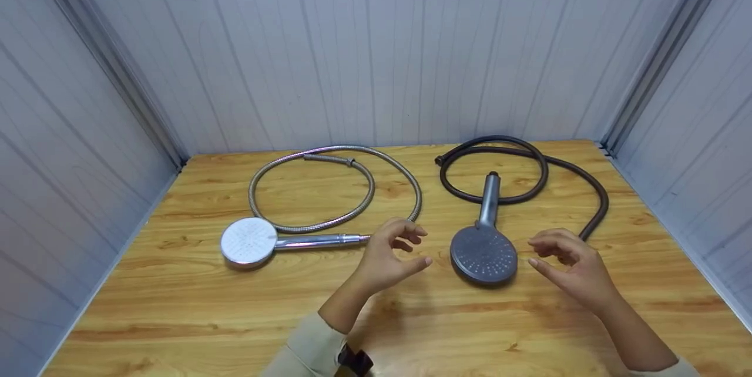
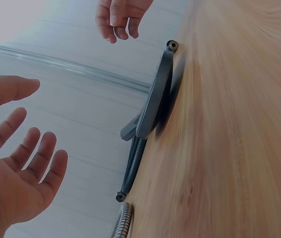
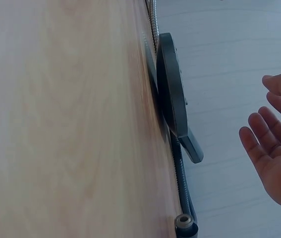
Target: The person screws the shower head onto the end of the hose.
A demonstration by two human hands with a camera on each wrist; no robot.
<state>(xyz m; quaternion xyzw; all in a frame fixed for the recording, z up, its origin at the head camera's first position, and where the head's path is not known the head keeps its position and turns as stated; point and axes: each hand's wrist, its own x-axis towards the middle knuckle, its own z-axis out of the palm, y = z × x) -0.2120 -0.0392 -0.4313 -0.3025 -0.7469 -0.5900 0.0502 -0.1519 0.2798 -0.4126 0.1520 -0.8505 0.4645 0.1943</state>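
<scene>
A dark grey hand shower head (image 1: 484,253) lies face up on the table between my hands, its handle pointing away from me. Left of it hovers my left hand (image 1: 385,256), fingers loosely bent and holding nothing. My right hand (image 1: 573,271) is poised likewise on the other side, also without contact. Behind the shower head, a black shower hose (image 1: 593,183) lies looped; my right hand covers its near end in the head view. That near end shows as a round connector (image 3: 184,221) in the right wrist view, apart from the handle.
To the left lies a chrome hand shower (image 1: 311,241) with a white face; its coiled silver hose (image 1: 417,189) runs partly behind my left hand. The wooden table (image 1: 235,318) meets pale panelled walls (image 1: 364,60) at the back and both sides.
</scene>
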